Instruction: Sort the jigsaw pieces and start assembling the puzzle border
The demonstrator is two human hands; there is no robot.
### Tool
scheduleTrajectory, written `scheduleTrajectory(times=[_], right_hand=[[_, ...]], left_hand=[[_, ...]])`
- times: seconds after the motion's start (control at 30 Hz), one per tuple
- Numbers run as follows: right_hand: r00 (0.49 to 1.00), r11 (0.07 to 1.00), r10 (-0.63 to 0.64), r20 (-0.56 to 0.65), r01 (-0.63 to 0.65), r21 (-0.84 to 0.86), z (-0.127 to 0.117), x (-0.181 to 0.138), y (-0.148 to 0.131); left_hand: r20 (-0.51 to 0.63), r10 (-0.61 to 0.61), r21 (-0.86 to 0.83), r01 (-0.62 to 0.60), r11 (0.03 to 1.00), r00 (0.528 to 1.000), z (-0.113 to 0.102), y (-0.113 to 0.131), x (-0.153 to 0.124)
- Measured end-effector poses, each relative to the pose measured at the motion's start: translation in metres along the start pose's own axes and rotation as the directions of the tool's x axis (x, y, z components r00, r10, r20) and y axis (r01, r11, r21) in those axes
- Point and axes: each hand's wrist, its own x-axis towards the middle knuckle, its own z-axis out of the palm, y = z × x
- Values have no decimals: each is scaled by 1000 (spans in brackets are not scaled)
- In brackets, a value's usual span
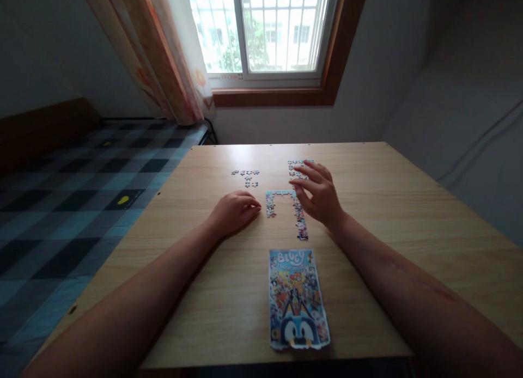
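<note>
On the wooden table, a partly joined puzzle frame (pixel 301 219) forms a top edge with two sides, the right one longer. My left hand (pixel 237 212) rests just left of it, fingers curled and tips close together; whether a piece is between them I cannot make out. My right hand (pixel 321 191) hovers over the frame's upper right, fingers spread, its tips by a group of loose puzzle pieces (pixel 296 163) that it partly covers. Several more loose pieces (pixel 248 178) lie beyond my left hand. Nearer me lies a picture sheet or packet (pixel 297 302) printed "BLUEY".
The pale wooden table (pixel 408 214) reaches toward the wall below a barred window (pixel 281 35). A bed with a checked cover (pixel 81 203) stands along the left side. An orange curtain (pixel 159 56) hangs by the window.
</note>
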Motion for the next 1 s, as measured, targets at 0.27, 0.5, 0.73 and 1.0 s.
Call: scheduleTrajectory(times=[0.27, 0.5, 0.73, 1.0], right_hand=[[879, 936, 352, -321, -336, 107, 1, -2, 39], [853, 916, 401, -334, -373, 148, 4, -4, 45], [844, 906, 423, -329, -394, 156, 5, -4, 49], [784, 856, 517, -343, -467, 223, 8, -5, 60]], left_hand=[[166, 185, 87, -201, 976, 969, -1, 10, 0], [170, 180, 79, -195, 978, 969, -2, 8, -1], [143, 168, 24, -174, 985, 975, -2, 7, -2], [-39, 20, -1, -20, 1000, 999, -3, -2, -1]])
